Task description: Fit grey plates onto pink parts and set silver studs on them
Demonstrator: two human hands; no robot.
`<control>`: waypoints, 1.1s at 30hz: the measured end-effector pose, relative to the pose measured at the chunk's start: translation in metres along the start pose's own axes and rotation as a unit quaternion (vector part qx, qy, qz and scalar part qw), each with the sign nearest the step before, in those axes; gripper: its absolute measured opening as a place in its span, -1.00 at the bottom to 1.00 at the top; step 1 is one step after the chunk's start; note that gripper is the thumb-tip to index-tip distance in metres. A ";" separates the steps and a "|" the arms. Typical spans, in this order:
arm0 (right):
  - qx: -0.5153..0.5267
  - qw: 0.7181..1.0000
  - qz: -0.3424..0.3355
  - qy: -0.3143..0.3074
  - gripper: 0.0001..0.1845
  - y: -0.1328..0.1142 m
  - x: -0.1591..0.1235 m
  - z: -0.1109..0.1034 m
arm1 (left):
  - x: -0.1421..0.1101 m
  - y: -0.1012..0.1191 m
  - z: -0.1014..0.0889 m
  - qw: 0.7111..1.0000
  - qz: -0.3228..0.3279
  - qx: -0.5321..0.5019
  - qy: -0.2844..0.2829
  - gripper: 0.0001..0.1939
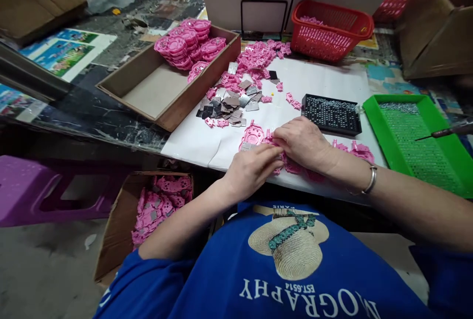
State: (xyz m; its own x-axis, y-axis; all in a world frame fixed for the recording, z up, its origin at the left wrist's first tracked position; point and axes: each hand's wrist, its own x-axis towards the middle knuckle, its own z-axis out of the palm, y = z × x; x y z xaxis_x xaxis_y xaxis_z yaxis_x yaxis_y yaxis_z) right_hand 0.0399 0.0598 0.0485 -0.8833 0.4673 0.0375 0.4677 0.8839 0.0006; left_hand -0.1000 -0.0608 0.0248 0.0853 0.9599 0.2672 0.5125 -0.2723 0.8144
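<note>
My left hand (254, 167) and my right hand (303, 144) meet over a row of pink plastic parts at the front of the white work surface (199, 144). Fingers of both hands are bent and pressed together on one pink part (269, 137), mostly hidden beneath them. Just left of my fingers lies a pink plastic casing (253, 134), with a grey metal plate (247, 146) at its lower edge. More pink parts (360, 151) lie beyond my right wrist. Grey metal plates (231, 104) and small pink pieces (258, 57) are heaped farther back.
A wooden tray (177, 107) holds stacked pink casings. Right of my hands stand a black tray (332, 129) of small metal bits and a green tray (380, 136) beneath a screwdriver (439, 133). Behind is a red basket (332, 28). A cardboard box (114, 230) of pink parts sits below left.
</note>
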 end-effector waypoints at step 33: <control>0.690 0.709 0.100 0.106 -0.84 -0.006 -0.025 -0.009 | 0.009 0.003 -0.008 0.873 -0.238 -0.424 0.044 -0.57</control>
State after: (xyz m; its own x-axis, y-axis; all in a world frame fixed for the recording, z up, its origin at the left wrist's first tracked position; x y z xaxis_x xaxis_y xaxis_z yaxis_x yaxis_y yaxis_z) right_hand 0.0592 0.0426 0.0564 -0.7100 0.7025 0.0486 -0.0248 0.0440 -0.9987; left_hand -0.1043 -0.0536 0.0332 -0.0487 0.9793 -0.1967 -0.3483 0.1679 0.9222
